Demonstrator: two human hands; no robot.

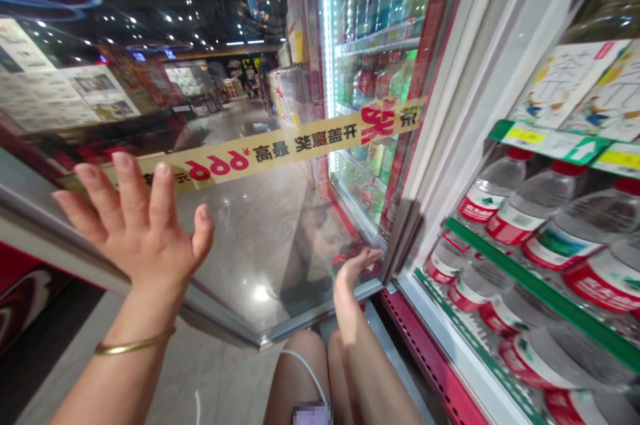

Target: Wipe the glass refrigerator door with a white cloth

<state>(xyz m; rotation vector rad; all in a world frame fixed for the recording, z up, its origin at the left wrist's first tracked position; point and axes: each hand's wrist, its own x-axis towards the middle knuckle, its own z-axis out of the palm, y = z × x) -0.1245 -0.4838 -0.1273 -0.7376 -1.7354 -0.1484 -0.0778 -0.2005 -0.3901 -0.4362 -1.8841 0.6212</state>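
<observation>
A glass cooler door [295, 232] stands swung out in front of me, crossed by a yellow printed strip [320, 137] whose characters read mirrored. Against the glass on the left, with fingers spread, is my left hand [145, 225]; a gold bangle circles its wrist. My right hand [353, 272] is raised near the door's lower hinge-side corner, fingers stretched out and nothing seen in it. Whether it touches the glass I cannot tell. To its right, red-capped water bottles [555, 202] fill the cooler shelves.
Green-edged shelves [530, 292] with price tags hold the bottles, and white cartons [555, 85] stand above them. Beyond the glass, another lit cooler [380, 32] lines a shiny floor aisle [240, 125]. My knees [300, 372] are below, with a white cord across one.
</observation>
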